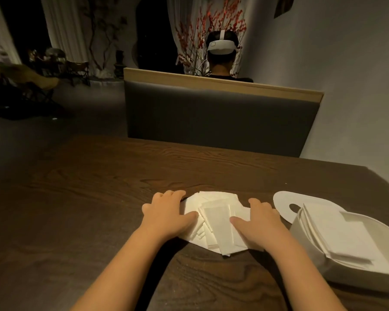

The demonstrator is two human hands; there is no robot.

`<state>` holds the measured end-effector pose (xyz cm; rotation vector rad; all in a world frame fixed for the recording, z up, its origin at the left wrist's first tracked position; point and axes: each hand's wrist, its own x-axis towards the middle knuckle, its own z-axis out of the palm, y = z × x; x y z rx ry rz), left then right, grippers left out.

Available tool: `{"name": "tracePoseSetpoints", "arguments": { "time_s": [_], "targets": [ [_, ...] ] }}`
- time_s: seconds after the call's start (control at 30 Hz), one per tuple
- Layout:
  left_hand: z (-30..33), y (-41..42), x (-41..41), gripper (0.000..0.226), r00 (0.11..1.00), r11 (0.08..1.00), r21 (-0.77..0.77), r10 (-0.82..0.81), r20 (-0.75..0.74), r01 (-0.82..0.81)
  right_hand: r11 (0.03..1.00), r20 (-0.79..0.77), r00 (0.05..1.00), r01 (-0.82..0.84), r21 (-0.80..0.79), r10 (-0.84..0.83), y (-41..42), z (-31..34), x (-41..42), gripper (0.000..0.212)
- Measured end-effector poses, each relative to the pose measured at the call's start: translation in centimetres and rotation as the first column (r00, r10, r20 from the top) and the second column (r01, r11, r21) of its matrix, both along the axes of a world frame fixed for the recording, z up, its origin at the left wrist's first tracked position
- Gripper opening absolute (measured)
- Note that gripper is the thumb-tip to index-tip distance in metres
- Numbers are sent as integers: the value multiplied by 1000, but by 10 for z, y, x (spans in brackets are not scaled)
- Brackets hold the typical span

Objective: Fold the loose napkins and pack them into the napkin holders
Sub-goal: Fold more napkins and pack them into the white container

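Observation:
A loose heap of white napkins [216, 217] lies on the dark wooden table [99, 198] in front of me, several of them folded into narrow rectangles. My left hand [167, 213] rests flat on the heap's left side, fingers spread. My right hand [259, 223] lies flat on its right side, thumb stretched over the napkins. To the right stands a white napkin holder [305, 239], open on top, with a stack of folded napkins [337, 234] inside. Its white lid [283, 200] with an oval slot lies behind it.
A grey padded bench back [211, 117] with a wooden top edge stands just past the table's far edge. Behind it sits a person wearing a white headset [221, 47], facing away. A grey wall runs along the right. The table's left half is bare wood.

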<state>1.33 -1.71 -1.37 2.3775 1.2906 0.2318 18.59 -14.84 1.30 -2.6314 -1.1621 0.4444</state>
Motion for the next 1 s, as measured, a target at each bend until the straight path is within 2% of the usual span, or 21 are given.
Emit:
{"name": "tracePoseSetpoints", "arguments": {
  "time_s": [0.13, 0.23, 0.3, 0.4, 0.53, 0.67, 0.73, 0.8, 0.87, 0.9, 0.93, 1.0],
  "targets": [
    [0, -4, 3, 61, 1000, 1000, 14, -14, -1, 14, 999, -151, 988, 25, 46, -18, -3, 1, 5, 98],
    [1, -6, 4, 59, 1000, 1000, -4, -6, 12, 6, 995, -223, 974, 59, 76, -40, -5, 3, 9, 104],
    [0, -6, 4, 61, 1000, 1000, -21, 6, 22, -5, 984, -250, 967, 82, 157, -41, -6, 4, 9, 91],
    [0, -6, 4, 64, 999, 999, -33, 17, 29, -16, 943, -218, 975, 108, 314, -39, -5, 5, 10, 57],
    [1, -5, 4, 62, 999, 999, -36, 27, 34, -25, 938, -174, 985, 56, 342, 4, -6, 6, 11, 17],
    [0, -5, 5, 60, 999, 999, -37, 34, 43, -32, 908, -109, 994, 37, 418, 9, -7, 8, 10, 14],
    [1, -5, 5, 59, 998, 999, -36, 33, 47, -31, 894, -134, 991, 61, 444, -2, -6, 8, 11, 15],
    [2, -6, 5, 57, 998, 999, -33, 31, 45, -30, 927, -206, 979, 88, 365, -11, -6, 8, 11, 35],
    [2, -6, 5, 56, 999, 999, -31, 32, 41, -31, 983, -188, 981, 72, 168, -39, -6, 5, 12, 62],
    [2, -6, 5, 56, 999, 999, -32, 31, 38, -30, 993, -169, 984, 71, 94, -55, -6, 4, 12, 65],
    [3, -7, 4, 56, 999, 999, -34, 30, 35, -29, 995, -173, 983, 74, 71, -61, -5, 3, 12, 57],
    [3, -7, 5, 56, 999, 999, -33, 28, 29, -27, 985, -227, 973, 76, 156, -40, -4, 1, 14, 26]
  ]
}}
